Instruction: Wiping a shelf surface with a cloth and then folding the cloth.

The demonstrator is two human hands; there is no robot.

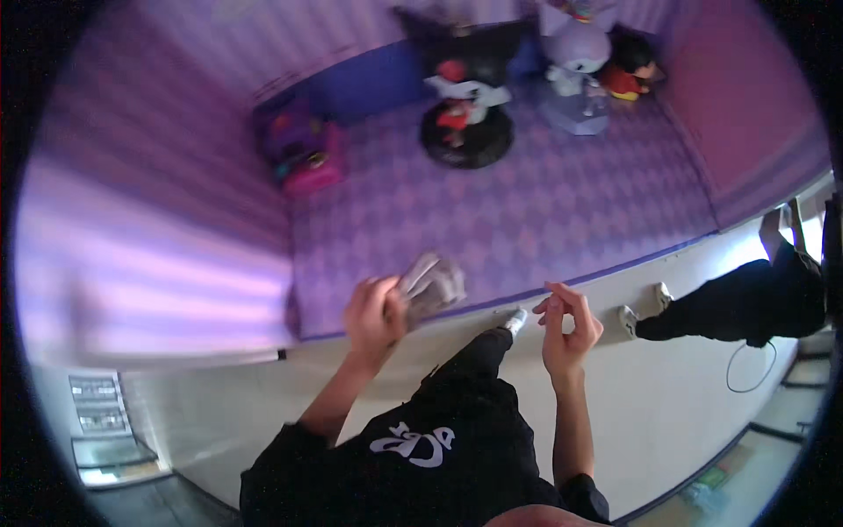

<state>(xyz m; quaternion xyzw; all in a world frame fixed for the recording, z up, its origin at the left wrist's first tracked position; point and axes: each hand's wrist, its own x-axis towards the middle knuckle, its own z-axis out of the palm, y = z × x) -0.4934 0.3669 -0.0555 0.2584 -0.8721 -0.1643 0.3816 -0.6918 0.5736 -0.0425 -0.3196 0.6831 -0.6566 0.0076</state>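
Note:
My left hand [373, 321] is closed around a crumpled grey cloth [435, 285], above the front edge of a display floor with a purple diamond pattern [562, 206]. Part of the cloth sticks out past the fingers toward the right. My right hand [569, 332] is raised just in front of the same edge. Its fingers are loosely bent and apart, and I see nothing in them. A black-and-white figurine with big dark ears [470, 97] stands on a round black base, farther back than both hands.
A lilac figurine [580, 61] on a pedestal and a small red-and-yellow figure [625, 70] stand back right. Back left sits a pink and purple toy [312, 158]. Striped walls [167, 132] enclose the display. Another person in black [738, 299] stands at the right on the pale floor.

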